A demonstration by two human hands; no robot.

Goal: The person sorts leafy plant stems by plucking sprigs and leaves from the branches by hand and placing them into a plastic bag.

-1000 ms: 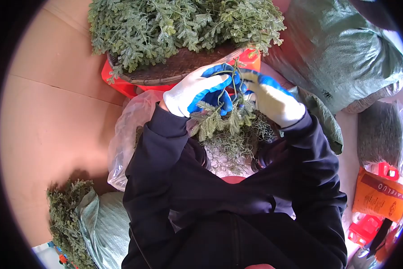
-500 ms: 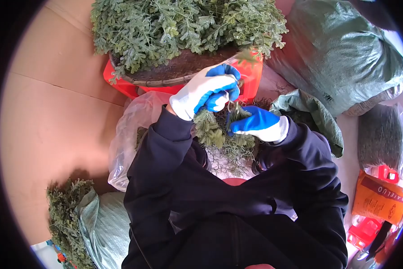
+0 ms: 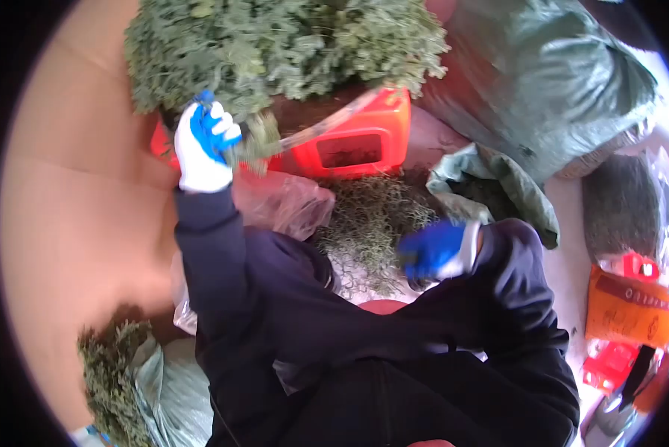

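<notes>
My left hand [image 3: 209,145], in a white and blue glove, is closed round a green sprig [image 3: 258,140] at the front left of a heaped basket. Green foliage [image 3: 275,52] fills that basket, whose brown rim [image 3: 312,108] rests on a red plastic stool [image 3: 353,149]. My right hand [image 3: 437,249], gloved the same way, is near my right knee; motion smears its fingers, so whether it holds anything cannot be told. Loose green and brown trimmings [image 3: 375,223] lie on the floor between my legs, left of my right hand.
A large green woven sack [image 3: 543,82] stands at the back right, with an open green bag [image 3: 498,186] before it. Clear plastic [image 3: 286,201] lies left of the trimmings. An orange bag [image 3: 632,305] is at the right. More foliage [image 3: 115,372] sits beside a sack [image 3: 178,387] at lower left.
My left hand has moved left and a little up to the basket's left side, away from my right hand. My right hand has dropped lower. The view has shifted slightly.
</notes>
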